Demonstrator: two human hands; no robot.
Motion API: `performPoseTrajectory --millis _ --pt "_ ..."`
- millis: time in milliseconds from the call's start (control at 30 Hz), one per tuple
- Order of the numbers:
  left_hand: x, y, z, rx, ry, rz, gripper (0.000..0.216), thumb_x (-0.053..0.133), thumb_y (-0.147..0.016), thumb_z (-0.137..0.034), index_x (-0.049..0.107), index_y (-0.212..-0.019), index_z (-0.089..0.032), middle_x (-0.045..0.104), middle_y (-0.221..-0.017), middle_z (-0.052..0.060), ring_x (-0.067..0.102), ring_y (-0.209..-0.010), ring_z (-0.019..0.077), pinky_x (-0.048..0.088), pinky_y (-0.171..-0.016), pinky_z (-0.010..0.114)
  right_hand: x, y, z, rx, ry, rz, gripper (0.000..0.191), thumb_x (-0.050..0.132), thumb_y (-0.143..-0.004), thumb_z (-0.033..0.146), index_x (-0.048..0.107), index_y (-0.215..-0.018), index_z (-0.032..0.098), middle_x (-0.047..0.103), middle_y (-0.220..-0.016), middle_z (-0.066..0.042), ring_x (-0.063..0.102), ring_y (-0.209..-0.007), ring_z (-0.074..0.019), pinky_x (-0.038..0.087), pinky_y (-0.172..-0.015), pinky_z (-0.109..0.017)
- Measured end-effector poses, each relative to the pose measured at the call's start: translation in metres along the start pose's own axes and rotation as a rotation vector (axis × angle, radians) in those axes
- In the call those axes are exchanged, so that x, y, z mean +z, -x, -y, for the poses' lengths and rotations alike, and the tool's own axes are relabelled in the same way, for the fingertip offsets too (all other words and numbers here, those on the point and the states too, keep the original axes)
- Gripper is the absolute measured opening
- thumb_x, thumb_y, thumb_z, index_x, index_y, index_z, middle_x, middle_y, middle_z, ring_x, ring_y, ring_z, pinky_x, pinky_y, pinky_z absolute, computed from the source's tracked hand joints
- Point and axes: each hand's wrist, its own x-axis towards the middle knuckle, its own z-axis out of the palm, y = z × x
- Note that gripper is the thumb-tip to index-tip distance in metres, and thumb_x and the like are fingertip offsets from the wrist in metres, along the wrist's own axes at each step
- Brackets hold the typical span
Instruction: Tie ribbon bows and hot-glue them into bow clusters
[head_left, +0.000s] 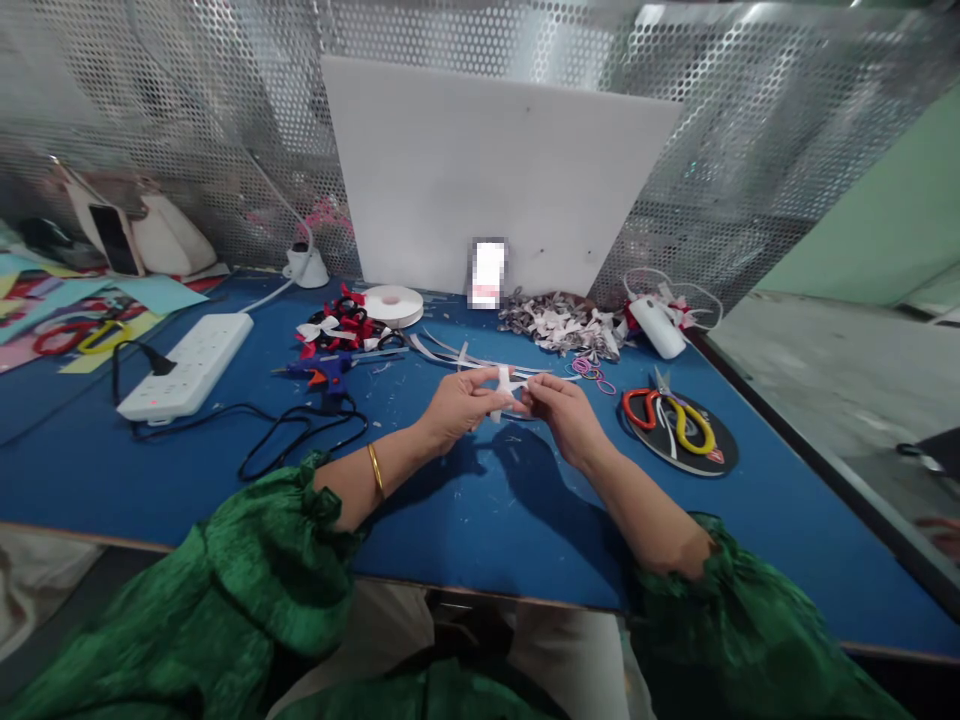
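The left hand (pixel 459 405) pinched a white ribbon (pixel 505 384) between thumb and fingers above the table (pixel 442 530), and the right hand (pixel 564 410), fingertips drawn together, gripped a narrow part of it. The step in hand looked like folding or crossing the ribbon; the next move seemed to call for a steady left pinch and careful right fingertips. Scissors (pixel 695 428) lay right of the right hand.
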Motion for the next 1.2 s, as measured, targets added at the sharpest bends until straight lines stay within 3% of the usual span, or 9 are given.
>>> performPoseTrajectory --millis 100,200,433,567,667,833,1000,1133,1200 --pt "-0.002 -0.002 0.002 0.001 -0.057 -0.053 0.059 0.071 -0.074 -0.03 0.06 -0.131 -0.014 0.075 -0.081 0.007 0.029 -0.038 0.0017 0.023 -0.038 0.019 0.0 0.002 0.004 -0.083 0.04 -0.05 0.022 0.071 -0.07 0.037 0.058 -0.069 0.019 0.059 -0.064 0.002 0.052 -0.058 -0.0117 0.041 -0.062 -0.027" --pt "-0.003 -0.004 0.005 0.04 -0.118 -0.076 0.058 0.071 -0.074 -0.028 0.061 -0.13 -0.014 0.075 -0.078 0.006 0.035 -0.04 0.003 0.026 -0.042 0.019 0.004 0.008 0.007 -0.265 0.226 -0.064 0.018 0.062 -0.08 0.036 0.057 -0.072 0.02 0.061 -0.067 0.001 0.055 -0.065 -0.014 0.043 -0.069 -0.029" --pt "0.002 -0.004 0.009 0.135 -0.201 0.025 0.044 0.066 -0.075 -0.022 0.069 -0.117 -0.013 0.074 -0.08 0.004 0.063 -0.065 0.013 0.044 -0.061 0.02 0.011 0.023 0.008 -0.543 0.516 -0.058 0.015 0.048 -0.092 0.029 0.056 -0.082 0.022 0.064 -0.077 -0.002 0.059 -0.074 -0.0169 0.044 -0.073 -0.031" --pt "0.003 -0.005 0.011 0.181 -0.242 0.047 0.039 0.064 -0.077 -0.026 0.07 -0.112 -0.01 0.071 -0.073 0.002 0.062 -0.064 0.0133 0.044 -0.062 0.021 0.011 0.028 0.007 -0.796 0.782 0.115 0.013 0.046 -0.093 0.023 0.055 -0.085 0.022 0.063 -0.086 -0.005 0.059 -0.084 -0.019 0.044 -0.079 -0.033" --pt "0.003 -0.004 0.011 0.227 -0.274 0.058 0.039 0.064 -0.077 -0.027 0.071 -0.111 -0.009 0.07 -0.075 0.001 0.061 -0.064 0.0128 0.043 -0.062 0.021 0.012 0.027 0.007 -0.892 0.904 0.189 0.014 0.044 -0.094 0.02 0.057 -0.087 0.022 0.064 -0.087 -0.005 0.059 -0.087 -0.019 0.043 -0.082 -0.034" --pt "0.005 0.002 0.008 0.234 -0.358 -0.004 0.045 0.065 -0.078 -0.026 0.066 -0.121 -0.011 0.072 -0.076 0.0 0.065 -0.071 0.0158 0.048 -0.067 0.023 0.01 0.021 0.004 -0.849 0.953 0.029 0.015 0.05 -0.093 0.023 0.063 -0.086 0.024 0.064 -0.091 -0.005 0.058 -0.092 -0.0193 0.041 -0.084 -0.035" --pt "0.008 0.002 0.013 0.275 -0.429 -0.023 0.043 0.064 -0.078 -0.02 0.068 -0.12 -0.014 0.076 -0.097 0.003 0.069 -0.09 0.0201 0.051 -0.08 0.026 0.008 0.018 -0.001 -0.777 0.97 -0.039 0.01 0.059 -0.089 0.024 0.066 -0.082 0.025 0.065 -0.076 0.0 0.061 -0.08 -0.0179 0.039 -0.082 -0.035" --pt "0.007 0.0 0.02 0.271 -0.492 -0.048 0.044 0.064 -0.078 -0.021 0.067 -0.122 -0.018 0.075 -0.105 0.005 0.069 -0.098 0.0227 0.051 -0.086 0.029 0.01 0.02 -0.002 -0.687 0.972 -0.153 0.008 0.066 -0.082 0.027 0.06 -0.079 0.023 0.067 -0.073 0.001 0.061 -0.074 -0.0181 0.038 -0.086 -0.038" --pt "0.008 0.001 0.022 0.288 -0.527 -0.066 0.043 0.064 -0.079 -0.023 0.068 -0.121 -0.02 0.073 -0.111 0.006 0.068 -0.103 0.0239 0.051 -0.087 0.029 0.012 0.02 -0.004 -0.566 0.862 -0.222 0.017 0.069 -0.076 0.028 0.055 -0.086 0.023 0.065 -0.07 0.001 0.059 -0.068 -0.0178 0.041 -0.078 -0.036"
